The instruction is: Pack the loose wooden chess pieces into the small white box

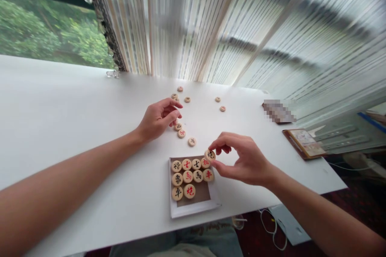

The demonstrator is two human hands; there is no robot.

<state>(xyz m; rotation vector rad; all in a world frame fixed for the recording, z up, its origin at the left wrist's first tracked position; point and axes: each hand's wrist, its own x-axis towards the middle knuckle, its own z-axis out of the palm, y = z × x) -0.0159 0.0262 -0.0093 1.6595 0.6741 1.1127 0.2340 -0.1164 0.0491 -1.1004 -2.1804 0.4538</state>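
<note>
My right hand (pixel 241 158) pinches a round wooden Chinese chess piece (pixel 210 154) with a black character, just above the far right corner of a shallow white box (pixel 196 211). Inside the box, several pieces with red or black characters lie in rows, among them a red-marked piece (pixel 189 191) at the near end. My left hand (pixel 161 118) is over the table beyond the box, its fingers loosely bent and apart. Close by its fingertips lie a black-marked piece (pixel 178 127) and a red-marked piece (pixel 181 133). Another loose piece (pixel 192 141) rests nearer the box.
More pieces are scattered toward the back of the white table (pixel 90 192), including one (pixel 222 109) at the right. A brown-framed item (pixel 304 143) lies by the table's right edge. A striped string curtain (pixel 187 24) hangs behind; a cable (pixel 274 229) is below at right.
</note>
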